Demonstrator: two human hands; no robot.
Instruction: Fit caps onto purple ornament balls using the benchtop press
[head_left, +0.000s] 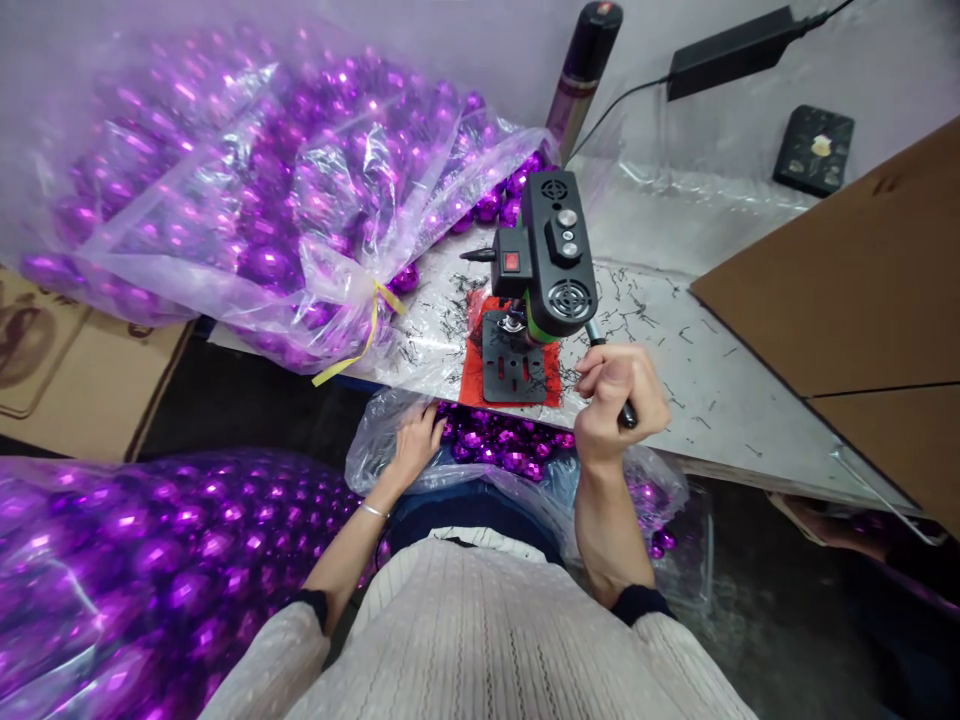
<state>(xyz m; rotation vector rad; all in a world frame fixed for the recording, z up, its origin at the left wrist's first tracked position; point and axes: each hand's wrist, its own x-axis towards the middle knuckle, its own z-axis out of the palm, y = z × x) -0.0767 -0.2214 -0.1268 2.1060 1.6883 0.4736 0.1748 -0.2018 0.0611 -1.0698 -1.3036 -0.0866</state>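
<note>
Purple faceted baubles lie in open plastic bag at lap, below tabletop edge. Right hand closed around lever handle of black press. Left hand at baubles, fingers loosely spread; grip on any bauble cannot be told. Black scraps litter tabletop: work judged under way, many baubles left. Tied bag bulges; contents finished or waiting, not determinable.

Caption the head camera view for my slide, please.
Right grip around the handle of a black machine, left grip beside shiny purple balls in clear plastic.
</note>
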